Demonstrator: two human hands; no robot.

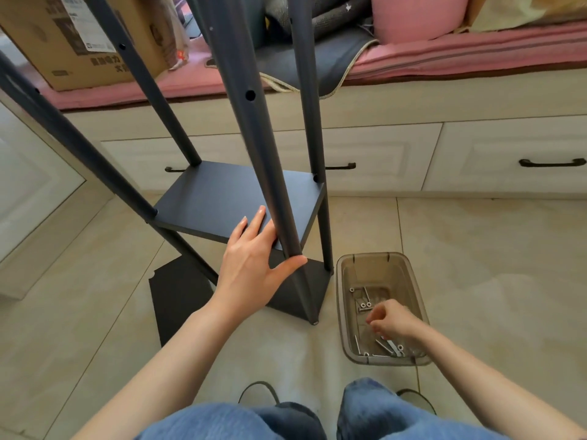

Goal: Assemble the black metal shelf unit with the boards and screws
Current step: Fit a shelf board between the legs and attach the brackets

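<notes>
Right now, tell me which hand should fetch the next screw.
Right. The right hand is already inside the plastic bin above the screws, while the left hand steadies the near post.

A home, likely a bedroom: a built-in window seat with cream drawers below it, a pink cushion mat and pillow on top, a cardboard box at its left end.

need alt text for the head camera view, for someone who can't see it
A person's left hand steadies a post of a half-built black shelf unit, fingers flat on its board, while the right hand reaches into a clear plastic tub of screws on the tiled floor.
</notes>
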